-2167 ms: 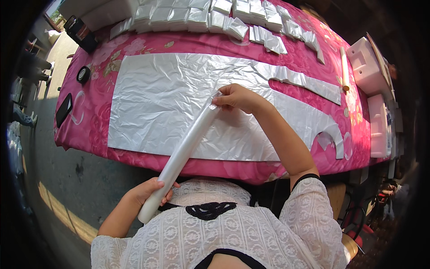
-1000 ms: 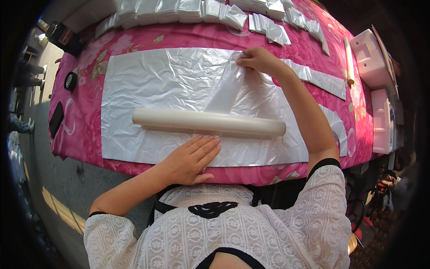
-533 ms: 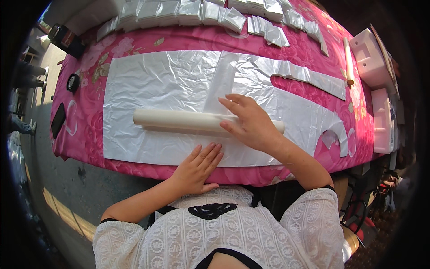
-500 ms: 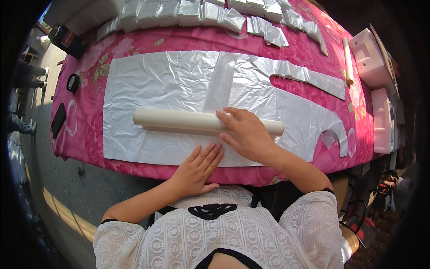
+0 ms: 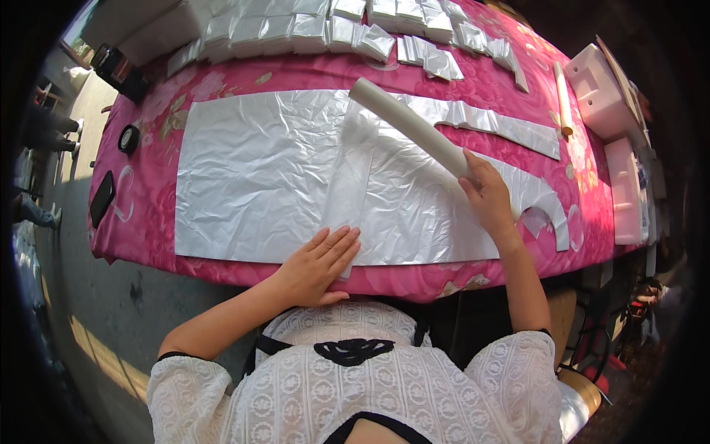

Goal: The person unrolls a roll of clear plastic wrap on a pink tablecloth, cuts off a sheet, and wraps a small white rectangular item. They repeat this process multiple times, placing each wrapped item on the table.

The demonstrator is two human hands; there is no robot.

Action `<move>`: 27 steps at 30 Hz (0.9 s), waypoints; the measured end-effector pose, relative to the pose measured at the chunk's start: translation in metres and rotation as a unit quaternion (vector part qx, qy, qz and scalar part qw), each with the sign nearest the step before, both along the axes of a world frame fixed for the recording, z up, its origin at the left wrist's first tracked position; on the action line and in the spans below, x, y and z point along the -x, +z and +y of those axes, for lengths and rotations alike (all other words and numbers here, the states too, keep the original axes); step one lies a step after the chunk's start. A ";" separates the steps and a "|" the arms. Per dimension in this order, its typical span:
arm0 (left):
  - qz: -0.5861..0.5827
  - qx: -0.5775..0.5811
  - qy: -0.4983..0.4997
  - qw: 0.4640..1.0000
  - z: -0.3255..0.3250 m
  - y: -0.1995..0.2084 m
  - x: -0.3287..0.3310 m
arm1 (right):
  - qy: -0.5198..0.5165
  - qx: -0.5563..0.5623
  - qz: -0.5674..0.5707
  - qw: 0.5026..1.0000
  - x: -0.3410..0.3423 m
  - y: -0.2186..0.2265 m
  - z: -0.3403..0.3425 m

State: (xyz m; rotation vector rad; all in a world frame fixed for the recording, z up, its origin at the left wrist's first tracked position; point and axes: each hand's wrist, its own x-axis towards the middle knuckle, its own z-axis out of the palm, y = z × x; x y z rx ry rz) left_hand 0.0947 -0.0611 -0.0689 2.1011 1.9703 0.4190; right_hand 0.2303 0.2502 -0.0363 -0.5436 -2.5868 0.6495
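A thin, crinkled white plastic sheet [image 5: 259,177] with two strap-like ends at its right lies spread on the table. Across its middle runs a narrow translucent plastic strip [image 5: 346,177], reaching to the sheet's near edge. My left hand [image 5: 314,266] rests there with its fingers stretched flat, over the strip's near end. In my right hand [image 5: 489,194] is the right end of a long whitish tube [image 5: 410,127]. The tube slants over the sheet, its far end pointing to the back left; fingers and thumb are closed round it.
Stacks of folded silvery-white packets [image 5: 274,29] line the back of the pink flowered tablecloth [image 5: 222,272]. At the left are a dark jar [image 5: 118,70], a black tape roll [image 5: 129,138] and a phone [image 5: 102,198]. White foam boxes [image 5: 625,189] and another tube [image 5: 563,100] stand at right.
The tube lay crosswise under my right hand; now that hand grips its right end, and it has swung out toward the back. My left hand has shifted slightly left, still flat.
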 end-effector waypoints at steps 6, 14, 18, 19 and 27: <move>0.123 -0.016 0.067 0.990 -0.005 -0.020 -0.046 | 0.241 -0.053 -0.071 0.966 0.015 0.002 -0.093; 0.148 -0.023 0.084 0.985 -0.007 -0.029 -0.056 | 0.204 -0.122 0.019 0.971 0.134 -0.022 -0.038; 0.075 -0.040 0.003 0.996 -0.015 -0.014 -0.037 | 0.149 -0.144 -0.013 0.978 0.166 -0.018 -0.020; 0.051 -0.049 -0.025 0.997 -0.020 -0.012 -0.029 | 0.137 -0.168 0.011 0.976 0.168 -0.020 -0.023; -0.015 -0.094 -0.086 0.992 -0.026 -0.010 0.004 | 0.409 0.033 -0.100 0.907 0.069 -0.019 -0.096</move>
